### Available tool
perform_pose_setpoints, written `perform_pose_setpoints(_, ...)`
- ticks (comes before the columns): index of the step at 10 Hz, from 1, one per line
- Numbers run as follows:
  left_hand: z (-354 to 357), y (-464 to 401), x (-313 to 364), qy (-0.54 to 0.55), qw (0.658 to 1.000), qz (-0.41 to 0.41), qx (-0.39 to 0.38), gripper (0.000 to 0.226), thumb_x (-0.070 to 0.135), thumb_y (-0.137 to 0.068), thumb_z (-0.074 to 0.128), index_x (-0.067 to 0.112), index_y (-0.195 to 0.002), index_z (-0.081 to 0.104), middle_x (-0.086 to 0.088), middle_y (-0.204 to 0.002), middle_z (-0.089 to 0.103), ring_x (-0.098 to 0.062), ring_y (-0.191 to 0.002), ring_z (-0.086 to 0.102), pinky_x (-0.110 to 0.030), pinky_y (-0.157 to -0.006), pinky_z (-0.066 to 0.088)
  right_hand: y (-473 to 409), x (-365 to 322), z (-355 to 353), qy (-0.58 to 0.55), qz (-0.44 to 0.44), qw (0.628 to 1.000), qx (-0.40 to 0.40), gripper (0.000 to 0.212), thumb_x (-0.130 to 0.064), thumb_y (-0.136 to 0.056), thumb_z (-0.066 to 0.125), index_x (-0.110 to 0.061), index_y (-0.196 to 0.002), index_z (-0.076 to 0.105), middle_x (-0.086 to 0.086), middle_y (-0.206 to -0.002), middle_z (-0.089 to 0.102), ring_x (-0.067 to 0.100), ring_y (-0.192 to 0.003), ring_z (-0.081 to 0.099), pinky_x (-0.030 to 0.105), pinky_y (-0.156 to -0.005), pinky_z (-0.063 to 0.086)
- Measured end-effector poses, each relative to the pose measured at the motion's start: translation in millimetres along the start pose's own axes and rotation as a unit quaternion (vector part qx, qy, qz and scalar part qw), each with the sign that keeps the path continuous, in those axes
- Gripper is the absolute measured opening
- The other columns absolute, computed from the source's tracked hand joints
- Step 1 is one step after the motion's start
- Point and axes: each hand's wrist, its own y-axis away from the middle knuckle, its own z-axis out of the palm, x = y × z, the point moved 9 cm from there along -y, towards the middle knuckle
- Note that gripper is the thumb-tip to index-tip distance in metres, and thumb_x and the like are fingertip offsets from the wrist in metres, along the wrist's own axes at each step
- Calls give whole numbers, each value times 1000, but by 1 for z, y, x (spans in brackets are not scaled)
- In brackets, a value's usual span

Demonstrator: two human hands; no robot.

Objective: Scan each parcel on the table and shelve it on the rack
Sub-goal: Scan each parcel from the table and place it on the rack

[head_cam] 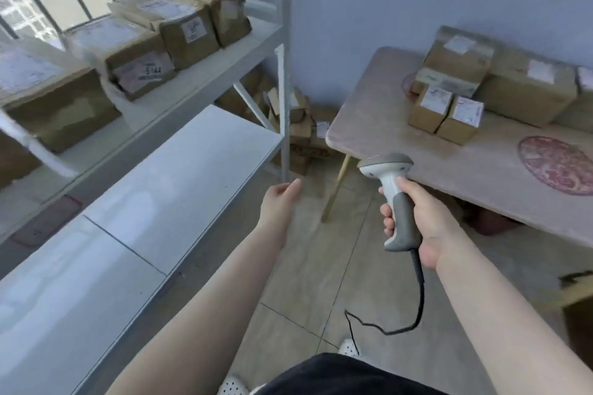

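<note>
Right hand: the right hand [417, 218] is wrapped round the grey grip of a barcode scanner [393, 199], fingers curled on the left side of the handle, thumb side toward the table; the forearm reaches forward from the lower right.
Scanner: held upright, its head tipped toward the table edge; a black cable [414, 305] hangs from the base and loops down to the tiled floor.
Left hand: the left hand [280, 199] is stretched forward, holding nothing, fingers loosely bent and together, just beside the front post of the rack [284, 99]; the forearm runs up from the bottom centre.
Parcels to scan: brown cardboard parcels [449, 115] with white labels sit clustered at the far end of the table [465, 163], to the right, well apart from both hands.
Shelved parcels: four labelled boxes [186, 29] stand in a row on the upper shelf at the left.
Lower shelf: a white shelf board [179, 176] runs beside the left forearm.
Under the rack: more boxes [301, 125] lie on the floor in the corner.
</note>
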Motion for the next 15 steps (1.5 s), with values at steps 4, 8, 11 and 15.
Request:
perform_pose_setpoints(4,306,-28,20,-24,989,-38,-140,39,49,-89,65,17,-112,62,0,-104,59,-20,-100,57,-36,-89,44,-24,-75,-303,-89,-46,976,194,38,-48,-97,50,-14,-104,64,2,-62,57,14,-49,47,28,-56,42)
perform_pose_setpoints(8,470,-116,36,5,984,-118,-130,70,49,-94,61,1,-142,45,1,-80,44,-13,-66,43,-35,-85,40,-78,-111,-435,-159,-38,949,270,36,-46,-97,50,-14,-107,63,1,-61,55,13,-49,47,27,-55,42)
perform_pose_setpoints(11,554,-224,46,7,981,-180,-72,78,54,-91,62,4,-146,40,-3,-86,46,-27,-112,53,-36,-85,40,-185,-173,-473,-146,-15,958,247,37,-46,-95,53,-10,-100,62,2,-61,59,15,-48,50,29,-54,42)
perform_pose_setpoints(15,577,-275,38,55,972,-225,34,71,45,-78,81,10,-129,47,-9,-128,60,-34,-109,62,-48,-90,57,-241,-209,-508,-126,26,968,216,41,-45,-95,55,-7,-106,64,4,-62,58,15,-49,49,29,-55,42)
